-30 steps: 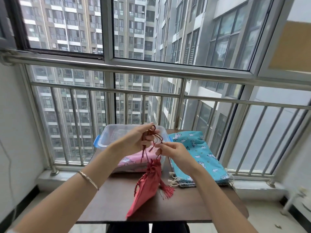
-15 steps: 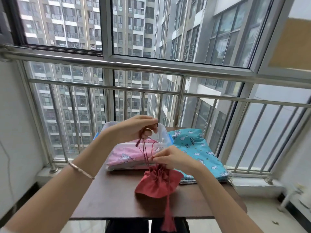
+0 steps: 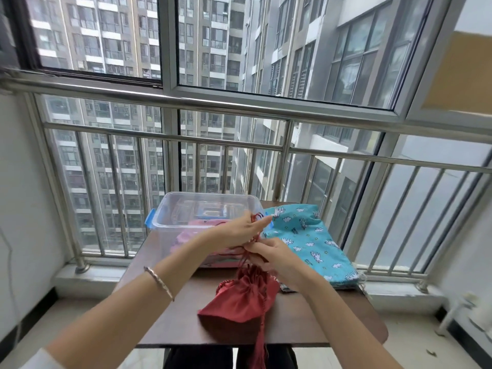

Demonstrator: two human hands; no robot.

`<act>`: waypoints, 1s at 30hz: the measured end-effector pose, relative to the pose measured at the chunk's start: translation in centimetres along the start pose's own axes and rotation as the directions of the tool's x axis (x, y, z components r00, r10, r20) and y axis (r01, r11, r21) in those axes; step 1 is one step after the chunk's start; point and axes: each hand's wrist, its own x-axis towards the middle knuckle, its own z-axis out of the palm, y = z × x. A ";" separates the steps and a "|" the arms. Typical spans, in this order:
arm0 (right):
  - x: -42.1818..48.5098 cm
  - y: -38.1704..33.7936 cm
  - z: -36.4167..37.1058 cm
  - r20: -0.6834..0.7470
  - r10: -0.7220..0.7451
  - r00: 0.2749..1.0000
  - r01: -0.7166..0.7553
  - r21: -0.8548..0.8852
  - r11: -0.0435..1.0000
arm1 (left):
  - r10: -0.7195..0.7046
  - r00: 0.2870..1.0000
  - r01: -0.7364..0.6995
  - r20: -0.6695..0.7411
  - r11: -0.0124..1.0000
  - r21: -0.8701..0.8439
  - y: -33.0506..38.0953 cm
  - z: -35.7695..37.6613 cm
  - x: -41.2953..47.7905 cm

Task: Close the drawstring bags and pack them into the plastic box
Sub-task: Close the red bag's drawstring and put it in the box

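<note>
Head view
Left hand (image 3: pixel 234 231): up above the desk, pinching the red cord (image 3: pixel 256 216) near its fingertips. How the cord wraps the fingers is too blurry to tell.
Right hand (image 3: pixel 277 258): just under the left hand, fingers curled round the same cord, right above the bag's neck. Its fingertips are hidden.
Red bag (image 3: pixel 245 299): on the desk (image 3: pixel 186 315) under both hands, top bunched up. The right hand hides part of its neck.
Tassel (image 3: pixel 261 350): hangs over the desk edge, cut off at the bottom.
Plastic box (image 3: pixel 186 209): behind the left hand, no lid on. That hand hides part of its near side.
Pink bag (image 3: pixel 186 238): inside the box, mostly behind the left arm.
Blue bag (image 3: pixel 306 235): flat on the desk, beside and beyond the right hand.
</note>
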 end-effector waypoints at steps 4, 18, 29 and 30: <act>-0.1 1.0 0.0 -0.055 0.020 0.998 -0.015 0.096 0.995 | 0.077 0.982 -0.047 -0.171 0.984 0.172 -2.4 0.5 -0.4; 0.2 1.5 -0.5 -0.248 0.020 0.968 0.009 0.114 0.993 | 0.269 0.960 -0.277 -0.080 0.954 -0.116 -5.6 1.3 -1.3; 0.1 1.6 -0.3 -0.365 -0.061 0.929 0.073 0.021 0.997 | 0.203 0.979 -0.202 -0.026 0.942 -0.267 -5.4 2.5 -1.4; 0.2 1.7 -0.1 -0.392 -0.053 0.919 0.080 0.053 0.995 | 0.233 0.972 -0.232 -0.030 0.933 -0.275 -5.3 2.7 -1.5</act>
